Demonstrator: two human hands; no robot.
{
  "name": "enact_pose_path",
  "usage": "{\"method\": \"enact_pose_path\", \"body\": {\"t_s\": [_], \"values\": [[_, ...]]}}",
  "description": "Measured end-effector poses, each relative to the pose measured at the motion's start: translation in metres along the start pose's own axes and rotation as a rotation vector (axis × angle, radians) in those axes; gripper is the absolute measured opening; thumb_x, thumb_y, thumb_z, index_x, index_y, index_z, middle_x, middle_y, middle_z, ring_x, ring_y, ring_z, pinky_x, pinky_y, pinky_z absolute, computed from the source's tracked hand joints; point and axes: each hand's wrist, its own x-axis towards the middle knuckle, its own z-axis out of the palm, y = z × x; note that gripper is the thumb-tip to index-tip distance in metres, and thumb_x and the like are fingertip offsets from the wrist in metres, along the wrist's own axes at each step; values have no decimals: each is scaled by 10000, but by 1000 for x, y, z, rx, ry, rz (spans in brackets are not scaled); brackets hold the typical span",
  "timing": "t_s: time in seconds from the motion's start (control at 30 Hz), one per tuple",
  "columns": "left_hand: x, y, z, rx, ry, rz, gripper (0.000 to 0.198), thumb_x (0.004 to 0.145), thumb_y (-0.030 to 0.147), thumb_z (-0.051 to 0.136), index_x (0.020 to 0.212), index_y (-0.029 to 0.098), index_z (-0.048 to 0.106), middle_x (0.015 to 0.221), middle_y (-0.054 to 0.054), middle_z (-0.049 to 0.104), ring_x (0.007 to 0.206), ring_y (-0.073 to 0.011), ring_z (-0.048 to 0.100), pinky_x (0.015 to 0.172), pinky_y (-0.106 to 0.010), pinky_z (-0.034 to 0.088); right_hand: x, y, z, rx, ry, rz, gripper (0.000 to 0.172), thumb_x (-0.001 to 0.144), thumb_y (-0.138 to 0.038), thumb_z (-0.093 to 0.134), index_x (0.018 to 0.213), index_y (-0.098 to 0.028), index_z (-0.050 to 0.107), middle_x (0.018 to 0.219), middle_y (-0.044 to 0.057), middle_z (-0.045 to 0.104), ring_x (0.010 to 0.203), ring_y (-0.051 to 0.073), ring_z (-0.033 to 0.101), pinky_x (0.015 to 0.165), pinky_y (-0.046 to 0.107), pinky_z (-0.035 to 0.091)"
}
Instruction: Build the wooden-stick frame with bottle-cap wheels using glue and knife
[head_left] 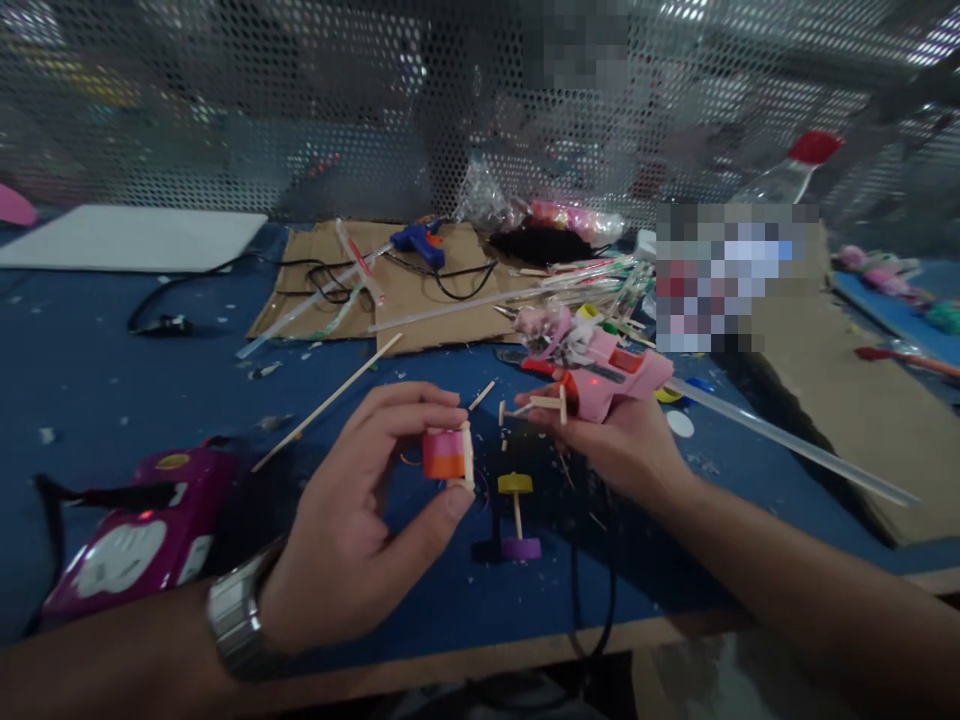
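Note:
My left hand (352, 520), a steel watch on its wrist, pinches a small pink-and-orange block (444, 455) with a thin wooden stick (468, 457) along its right side. In my right hand (637, 450) lies a pink hot glue gun (611, 375), a clear glue stick (795, 440) jutting from its rear. A small frame of wooden stick pieces (546, 403) is at that hand's fingertips; the exact grip on it is unclear. Between the hands, a stick with a yellow wheel (515, 484) and a purple wheel (520, 548) at its ends stands on the blue table.
A magenta box with a black strap (142, 525) sits at left, near a long wooden stick (326, 405). Behind are cardboard (442, 330), a blue glue gun (421, 240) with its cord, and a white board (135, 238). A red-capped bottle (816, 148) stands back right, beside more cardboard (862, 400).

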Motion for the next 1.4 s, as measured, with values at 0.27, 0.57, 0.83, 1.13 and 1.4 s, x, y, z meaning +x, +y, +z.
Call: {"method": "enact_pose_path", "body": {"t_s": [0.27, 0.57, 0.83, 1.13, 1.4], "values": [[1, -5, 6, -40, -75, -106, 356, 995, 206, 731, 1329, 309, 667, 1392, -68, 663, 1328, -232, 671, 1085, -358, 610, -14, -8, 2, 27, -110, 15, 227, 786, -433, 909, 842, -221, 852, 713, 25, 785, 501, 128, 592, 463, 259, 516], [1, -5, 9, -78, -95, -134, 276, 987, 233, 761, 1245, 287, 677, 1350, -49, 700, 1211, -214, 755, 1057, -358, 622, -21, -8, 3, -114, -101, -137, 183, 854, -425, 883, 910, -253, 862, 662, 4, 770, 581, 181, 705, 537, 283, 581], [6, -2, 10, -79, -97, -143, 229, 967, 247, 780, 1182, 249, 701, 1335, -60, 706, 1226, -219, 750, 1087, -359, 606, -24, -17, 6, -54, -138, -115, 274, 821, -529, 909, 805, -263, 846, 850, 38, 862, 840, 232, 826, 784, 323, 687], [3, -5, 10, -95, -105, -128, 285, 948, 256, 821, 1208, 257, 703, 1330, -72, 713, 1256, -251, 733, 1101, -397, 600, -24, -20, 7, -27, -197, -43, 357, 785, -612, 918, 758, -265, 839, 872, 51, 868, 861, 265, 829, 797, 363, 703], [1, -4, 8, -96, -114, -112, 291, 958, 254, 826, 1225, 262, 711, 1323, -76, 713, 1288, -241, 705, 1120, -382, 586, -24, -21, 7, 21, -268, 3, 305, 815, -593, 908, 782, -295, 855, 869, 35, 871, 913, 274, 854, 823, 359, 723]]}}
